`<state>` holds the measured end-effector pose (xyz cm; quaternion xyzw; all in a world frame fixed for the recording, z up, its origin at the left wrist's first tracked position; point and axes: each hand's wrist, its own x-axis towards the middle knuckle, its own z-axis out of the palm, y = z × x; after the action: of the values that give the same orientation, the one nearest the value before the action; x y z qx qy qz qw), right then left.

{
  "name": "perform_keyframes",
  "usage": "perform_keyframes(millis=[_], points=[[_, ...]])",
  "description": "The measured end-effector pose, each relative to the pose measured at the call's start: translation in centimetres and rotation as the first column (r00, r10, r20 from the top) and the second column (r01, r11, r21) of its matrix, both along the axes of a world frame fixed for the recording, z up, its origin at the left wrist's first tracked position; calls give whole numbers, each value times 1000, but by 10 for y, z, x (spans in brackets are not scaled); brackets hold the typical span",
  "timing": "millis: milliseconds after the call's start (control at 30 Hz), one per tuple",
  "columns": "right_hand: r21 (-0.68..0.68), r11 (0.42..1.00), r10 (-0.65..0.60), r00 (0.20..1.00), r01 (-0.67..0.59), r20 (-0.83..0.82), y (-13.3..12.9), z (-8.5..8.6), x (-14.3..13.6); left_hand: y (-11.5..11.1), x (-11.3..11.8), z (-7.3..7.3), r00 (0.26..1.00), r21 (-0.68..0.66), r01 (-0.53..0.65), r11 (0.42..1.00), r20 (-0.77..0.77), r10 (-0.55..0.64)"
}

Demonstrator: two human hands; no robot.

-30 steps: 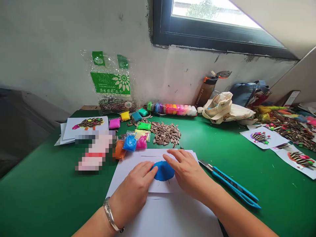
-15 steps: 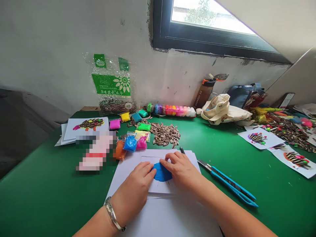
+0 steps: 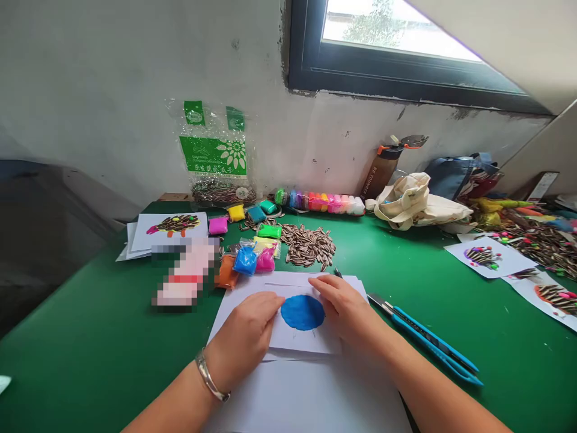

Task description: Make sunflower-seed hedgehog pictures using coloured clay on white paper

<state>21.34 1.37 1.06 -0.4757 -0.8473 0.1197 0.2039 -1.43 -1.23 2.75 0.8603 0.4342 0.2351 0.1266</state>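
A flat blue oval of modelling clay (image 3: 302, 312) lies on a small white paper card (image 3: 300, 344), with short pencil lines showing below it. My left hand (image 3: 247, 328), a silver bangle on its wrist, rests at the card's left side, its fingertips just beside the clay. It grips nothing that I can see; its lower fingers are partly hidden. On the right, my right hand (image 3: 347, 307) lies beside the oval with its index finger stretched out and the fingers apart. Under the card are larger white sheets (image 3: 315, 391).
A blue utility knife (image 3: 433, 343) lies right of the sheets, near a dark pen tip (image 3: 337, 273). Behind are clay packets (image 3: 246, 261), sunflower seeds (image 3: 309, 245) and a seed bag (image 3: 216, 156). Finished seed pictures (image 3: 174, 231) lie left, others (image 3: 484, 255) right. A bottle (image 3: 381, 168) stands behind.
Both hands have drawn off the blue clay to its sides, so the whole oval now shows. The view has shifted slightly left.
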Motion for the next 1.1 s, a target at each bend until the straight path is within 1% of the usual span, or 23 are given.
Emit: perform_keyframes(millis=[67, 133, 233, 333, 400, 467, 567, 633, 700, 867, 967, 1033, 1100], points=[[-17, 1000, -10, 1000, 10, 3, 0, 2, 0, 3, -4, 1, 999, -28, -43, 999, 32, 44], [-23, 1000, 17, 1000, -16, 19, -1, 3, 0, 5, -7, 2, 998, -57, -64, 996, 23, 66], [11, 999, 43, 999, -44, 16, -3, 6, 0, 5, -7, 4, 999, -93, -36, 995, -20, 34], [59, 998, 16, 1000, -15, -21, -7, 14, 2, 3, -5, 8, 998, -122, 0, 993, -57, -7], [65, 998, 14, 1000, -12, -26, -11, 21, 4, 2, -5, 11, 997, -147, 12, 989, -76, -24], [33, 998, 58, 998, -57, -4, -15, 28, 4, 0, -6, 13, 995, -178, 15, 984, -97, -33], [-60, 988, 146, 987, -143, 59, -21, 32, 2, -2, -6, 13, 990, -226, 2, 974, -140, -34], [-115, 979, 180, 977, -166, 115, -23, 33, 1, -3, -6, 11, 985, -242, -6, 970, -171, -37], [-137, 977, 186, 969, -165, 160, -23, 31, 1, -4, -5, 8, 981, -237, -6, 972, -189, -40], [-114, 989, 115, 976, -95, 186, -14, 30, 8, -5, -2, 3, 986, -186, 11, 982, -164, -42], [-47, 998, 51, 982, -43, 183, -12, 31, 8, -5, 0, 2, 989, -159, -4, 987, -149, -20], [12, 999, 50, 988, -52, 145, -14, 30, 6, -5, 3, 2, 988, -150, -18, 989, -153, -5], [37, 995, 93, 991, -97, 97, -17, 29, 3, -5, 5, 3, 987, -147, -25, 989, -163, 0]])
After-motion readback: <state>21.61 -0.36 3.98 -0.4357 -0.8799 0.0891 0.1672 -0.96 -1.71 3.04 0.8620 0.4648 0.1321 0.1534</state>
